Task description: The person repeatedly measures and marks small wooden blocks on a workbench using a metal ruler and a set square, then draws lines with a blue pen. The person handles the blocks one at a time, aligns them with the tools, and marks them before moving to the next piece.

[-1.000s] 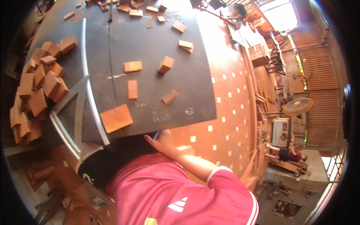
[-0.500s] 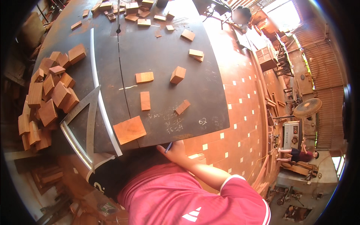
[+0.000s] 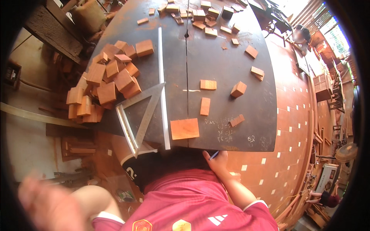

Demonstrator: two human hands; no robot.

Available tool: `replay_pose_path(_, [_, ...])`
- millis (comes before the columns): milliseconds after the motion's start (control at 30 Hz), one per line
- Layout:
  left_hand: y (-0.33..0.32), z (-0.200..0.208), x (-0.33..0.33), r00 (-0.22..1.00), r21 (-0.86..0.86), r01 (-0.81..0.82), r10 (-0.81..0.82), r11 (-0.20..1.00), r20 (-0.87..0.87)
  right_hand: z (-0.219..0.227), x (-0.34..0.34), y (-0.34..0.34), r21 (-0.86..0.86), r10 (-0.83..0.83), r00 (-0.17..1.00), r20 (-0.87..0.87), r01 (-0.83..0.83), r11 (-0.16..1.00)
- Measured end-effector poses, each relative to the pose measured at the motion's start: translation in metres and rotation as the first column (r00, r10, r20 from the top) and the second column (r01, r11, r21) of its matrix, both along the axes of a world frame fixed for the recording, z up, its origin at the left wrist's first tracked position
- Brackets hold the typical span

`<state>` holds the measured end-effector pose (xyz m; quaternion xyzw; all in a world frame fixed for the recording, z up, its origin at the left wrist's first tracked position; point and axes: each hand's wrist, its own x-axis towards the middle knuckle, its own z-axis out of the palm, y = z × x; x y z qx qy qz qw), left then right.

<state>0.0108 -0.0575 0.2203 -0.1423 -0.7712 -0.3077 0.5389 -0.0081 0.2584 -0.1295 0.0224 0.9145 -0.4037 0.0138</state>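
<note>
My right hand (image 3: 219, 161) is closed around a blue pen (image 3: 213, 155), just off the near edge of the dark tabletop (image 3: 227, 111). At the lower left my left hand (image 3: 48, 204) is raised away from the table, smeared by motion. A flat reddish wooden block (image 3: 184, 129) lies by the near edge. Left of it run a long white strip (image 3: 161, 77) and a metal triangular frame (image 3: 148, 112), whose lower corner juts past the edge. Several small blocks, one a standing block (image 3: 239, 89), are spread on the right half, beside chalk-like marks.
A heap of wooden blocks (image 3: 110, 77) fills the table's left side. More small offcuts (image 3: 200, 16) lie at the far end. Tiled floor (image 3: 291, 127) stretches to the right, with a fan (image 3: 345, 153) and two other people farther off. Planks (image 3: 79, 148) are stacked at the left.
The view has swung left, so the table sits farther right in the picture. My left hand has come into view at the lower left. My right hand still holds the pen.
</note>
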Motion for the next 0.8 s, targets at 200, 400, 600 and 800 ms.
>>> replay_pose_path(200, [0.0, -0.147, -0.055, 0.606, -0.195, 0.275, -0.012, 0.941, 0.795, 0.002, -0.002, 0.004, -0.025, 0.051, 0.998, 0.043, -0.05, 0.998])
replay_pose_path(400, [0.018, -0.18, -0.066, 0.465, -0.152, 0.377, -0.044, 0.914, 0.884, -0.004, 0.004, -0.001, -0.001, -0.007, 0.999, -0.037, 0.007, 1.0])
replay_pose_path(600, [0.01, -0.189, -0.075, 0.524, -0.081, 0.304, -0.095, 0.949, 0.847, -0.004, 0.001, 0.001, 0.003, 0.042, 0.999, -0.026, -0.042, 0.999])
replay_pose_path(800, [-0.018, -0.209, -0.06, 0.304, 0.994, 0.043, -0.949, 0.101, 0.083, -0.01, 0.003, 0.004, 0.005, -0.001, 1.0, -0.02, 0.001, 1.0])
